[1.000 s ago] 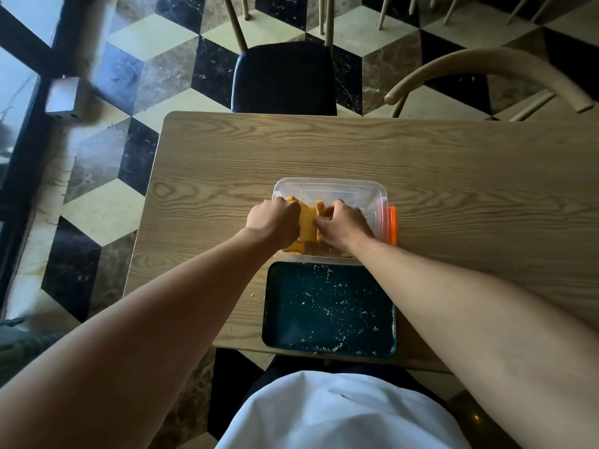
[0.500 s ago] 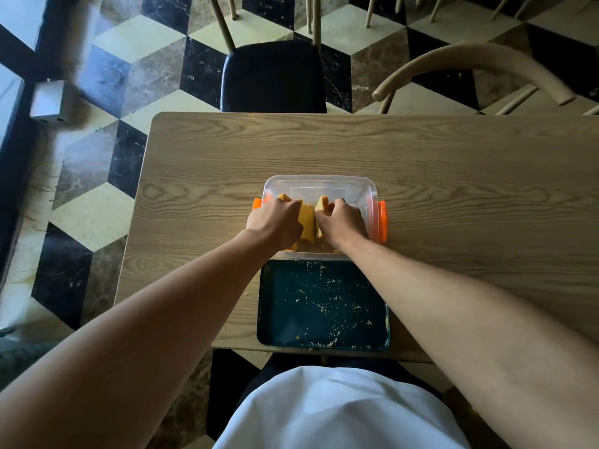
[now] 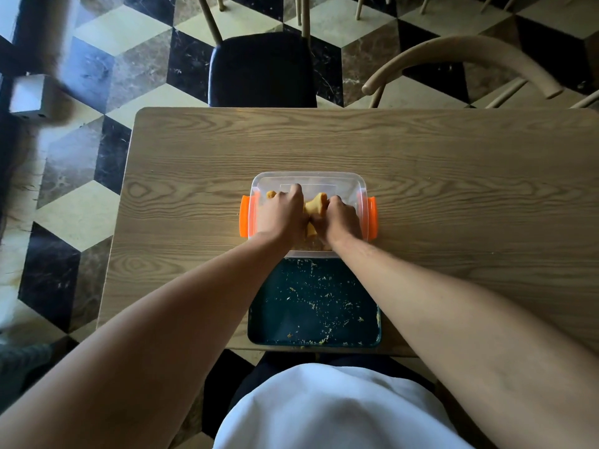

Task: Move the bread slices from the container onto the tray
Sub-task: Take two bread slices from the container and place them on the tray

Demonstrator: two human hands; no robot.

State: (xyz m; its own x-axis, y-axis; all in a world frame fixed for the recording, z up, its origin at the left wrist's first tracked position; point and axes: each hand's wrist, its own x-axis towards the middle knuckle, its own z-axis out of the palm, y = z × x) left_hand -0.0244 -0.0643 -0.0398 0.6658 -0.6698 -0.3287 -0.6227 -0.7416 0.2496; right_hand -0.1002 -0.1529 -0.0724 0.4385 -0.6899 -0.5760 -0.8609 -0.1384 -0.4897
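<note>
Both hands are down inside the clear plastic container (image 3: 309, 181), and they cover most of what lies in it. Only bits of the bread slices (image 3: 315, 205) show: a yellow-orange, crumbly wedge squeezed up between the two hands, and a small crust end peeking out past the left hand (image 3: 281, 213) by the left wall. How many slices there are cannot be told. The left hand is curled over the bread with its fingers bent down, the right hand (image 3: 342, 218) likewise closed against it from the other side; both seem to be gripping the same bunch, though the fingertips are hidden.

No label or writing can be read on anything.

The container is a see-through rounded rectangle with orange clip handles (image 3: 245, 216) on its two short ends. Just in front of it, touching its near edge, sits the tray (image 3: 259, 322), dark teal, shallow, rectangular, dusted with pale crumbs and with no slice on it. Both rest on a pale wood-grain table (image 3: 453, 176). A black padded chair (image 3: 262, 69) stands at the far side, on a floor of cube-patterned marble tiles
</note>
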